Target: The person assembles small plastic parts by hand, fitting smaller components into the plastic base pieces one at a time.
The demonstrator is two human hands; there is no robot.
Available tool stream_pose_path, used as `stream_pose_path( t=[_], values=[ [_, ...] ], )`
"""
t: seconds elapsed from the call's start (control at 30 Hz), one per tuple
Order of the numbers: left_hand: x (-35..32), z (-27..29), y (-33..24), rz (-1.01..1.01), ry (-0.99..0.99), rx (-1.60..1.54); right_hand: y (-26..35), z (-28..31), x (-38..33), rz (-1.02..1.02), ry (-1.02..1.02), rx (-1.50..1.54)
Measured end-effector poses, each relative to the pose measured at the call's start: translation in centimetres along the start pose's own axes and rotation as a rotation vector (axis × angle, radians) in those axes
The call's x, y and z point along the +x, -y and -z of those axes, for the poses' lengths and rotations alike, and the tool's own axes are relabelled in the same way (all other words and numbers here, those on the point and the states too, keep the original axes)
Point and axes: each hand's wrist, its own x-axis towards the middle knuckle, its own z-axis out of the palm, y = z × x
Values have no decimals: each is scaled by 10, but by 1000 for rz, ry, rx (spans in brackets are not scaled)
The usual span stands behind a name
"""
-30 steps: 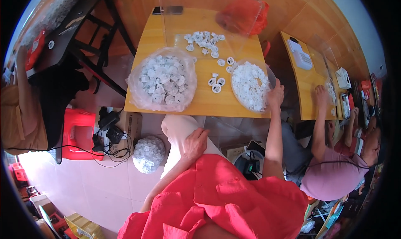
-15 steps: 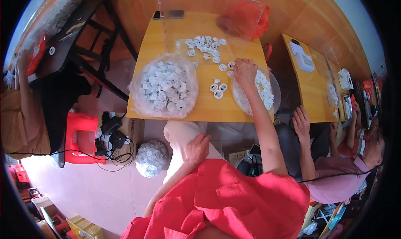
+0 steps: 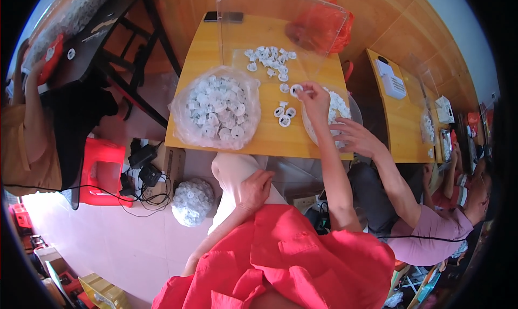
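Between the fingertips of my right hand (image 3: 315, 96) is a small round white plastic part (image 3: 295, 90) with a dark slot, held just above the table's right half. Under that forearm lies a shallow round dish (image 3: 310, 128) filled with small white pieces (image 3: 337, 105). Left of the hand are a few loose round parts, among them a small cluster (image 3: 284, 120), and farther back a pile of them (image 3: 272, 55). My left hand (image 3: 256, 190) rests on my thigh, fingers loosely bent and holding nothing visible.
A clear plastic bag of white parts (image 3: 216, 109) fills the table's (image 3: 270, 141) left side. A transparent panel (image 3: 280, 17) stands at the back, before a red bag (image 3: 334, 28). A co-worker's hand (image 3: 356, 136) reaches over the dish from the right. A red stool (image 3: 102, 168) stands left.
My right hand has closed on a round part and lifted it slightly. The co-worker's hand has come in over the dish from the right. My left hand stays on my thigh.
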Motion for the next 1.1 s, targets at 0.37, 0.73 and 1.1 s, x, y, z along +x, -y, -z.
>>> stream_pose_path(
  t=[0.37, 0.73, 1.1],
  values=[
    [56, 41, -37, 585, 95, -1367, 37, 1, -140, -179, 213, 233],
    [41, 40, -24, 672, 127, -1658, 19, -3, -159, -281, 231, 339],
    [40, 48, -17, 668, 125, -1581, 16, 7, -159, -287, 174, 297]
  ],
)
